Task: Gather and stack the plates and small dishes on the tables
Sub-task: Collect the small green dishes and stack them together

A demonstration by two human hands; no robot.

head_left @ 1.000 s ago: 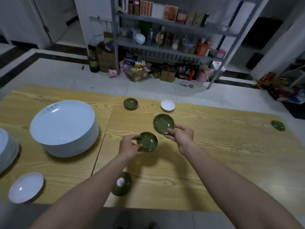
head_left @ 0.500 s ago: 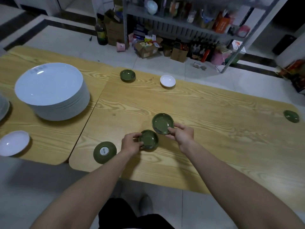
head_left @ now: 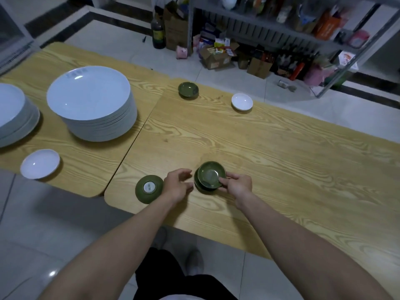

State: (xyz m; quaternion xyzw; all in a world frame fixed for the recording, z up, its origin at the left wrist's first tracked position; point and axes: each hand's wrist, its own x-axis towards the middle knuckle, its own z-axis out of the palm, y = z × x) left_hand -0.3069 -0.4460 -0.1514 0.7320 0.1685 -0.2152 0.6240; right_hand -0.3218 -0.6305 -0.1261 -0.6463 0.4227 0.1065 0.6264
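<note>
Two small green dishes sit nested near the table's front edge: the top green dish (head_left: 211,174) rests in the lower one (head_left: 198,184). My right hand (head_left: 237,184) grips the top dish's right rim. My left hand (head_left: 178,185) hovers just left of the pair, fingers apart, holding nothing. An upside-down green dish (head_left: 149,189) lies left of that hand. Farther back stand another green dish (head_left: 188,90) and a small white dish (head_left: 242,101). On the left table are a tall stack of white plates (head_left: 93,105), a second stack (head_left: 13,118) and a small white dish (head_left: 40,163).
Two wooden tables (head_left: 281,152) stand side by side with a narrow seam between them. Beyond them is tiled floor, a metal shelf (head_left: 281,22) with bottles and boxes, and cardboard boxes (head_left: 216,57) on the floor. My legs show below the front edge.
The dish in my right hand has come down onto the dish my left hand held. My left hand has let go and drawn slightly left. The view has tilted downward.
</note>
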